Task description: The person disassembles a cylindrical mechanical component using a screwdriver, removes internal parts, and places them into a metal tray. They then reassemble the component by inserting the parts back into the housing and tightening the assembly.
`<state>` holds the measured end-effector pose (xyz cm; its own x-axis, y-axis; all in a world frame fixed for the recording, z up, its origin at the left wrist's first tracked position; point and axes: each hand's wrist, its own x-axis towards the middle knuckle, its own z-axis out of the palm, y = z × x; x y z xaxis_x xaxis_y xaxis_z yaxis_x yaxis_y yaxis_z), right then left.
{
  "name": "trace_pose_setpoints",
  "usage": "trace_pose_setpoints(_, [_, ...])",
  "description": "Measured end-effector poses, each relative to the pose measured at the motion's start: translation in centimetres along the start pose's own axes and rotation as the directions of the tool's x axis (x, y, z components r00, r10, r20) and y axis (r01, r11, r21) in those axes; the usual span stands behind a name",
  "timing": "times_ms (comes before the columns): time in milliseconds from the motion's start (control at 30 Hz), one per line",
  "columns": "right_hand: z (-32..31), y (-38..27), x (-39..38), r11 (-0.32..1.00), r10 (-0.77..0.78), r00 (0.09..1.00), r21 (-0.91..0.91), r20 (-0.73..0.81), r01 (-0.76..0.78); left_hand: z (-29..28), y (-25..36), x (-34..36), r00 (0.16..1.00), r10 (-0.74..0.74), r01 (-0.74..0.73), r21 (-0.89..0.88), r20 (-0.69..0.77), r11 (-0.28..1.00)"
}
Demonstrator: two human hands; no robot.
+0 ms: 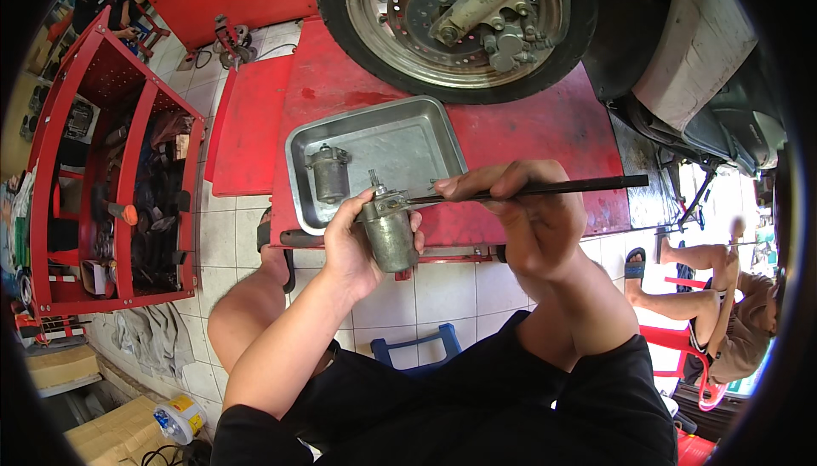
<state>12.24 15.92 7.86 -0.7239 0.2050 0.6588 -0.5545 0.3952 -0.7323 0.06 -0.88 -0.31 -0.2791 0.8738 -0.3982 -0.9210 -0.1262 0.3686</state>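
My left hand is wrapped around a grey metal starter motor, held upright with its thin shaft pointing up, near the front edge of the tray. In my right hand, a slim screwdriver with a long black handle lies almost level. Its metal tip meets the side of the motor's upper end, and the exact contact point is too small to make out. A second starter motor rests inside the shallow metal tray, on the tray's left side.
The tray sits on a red lift platform, below a motorcycle wheel with a brake disc. A red tool cart stands at left. Between my legs is a blue stool. Another person sits at far right.
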Motion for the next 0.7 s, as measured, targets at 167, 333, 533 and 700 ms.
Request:
trace_pose_setpoints(167, [-0.1,0.4,0.0,0.997,-0.050,0.998,-0.065,0.045,0.052,-0.5,0.0,0.0,1.000,-0.009,0.009,0.025,0.007,1.000])
trace_pose_setpoints(333, [-0.1,0.1,-0.2,0.999,0.009,0.996,-0.045,0.089,-0.005,-0.5,-0.1,-0.2,0.999,-0.009,0.010,0.025,-0.032,1.000])
trace_pose_setpoints(533, [0.0,0.1,0.0,0.932,-0.029,0.999,-0.360,0.036,0.040,-0.8,-0.6,0.2,0.994,-0.056,0.056,-0.002,-0.090,0.998])
trace_pose_setpoints(700, [1.8,0.3,0.8,0.977,0.122,0.977,-0.153,-0.173,-0.149,-0.2,-1.0,0.4,0.983,-0.085,0.074,-0.075,-0.165,0.994])
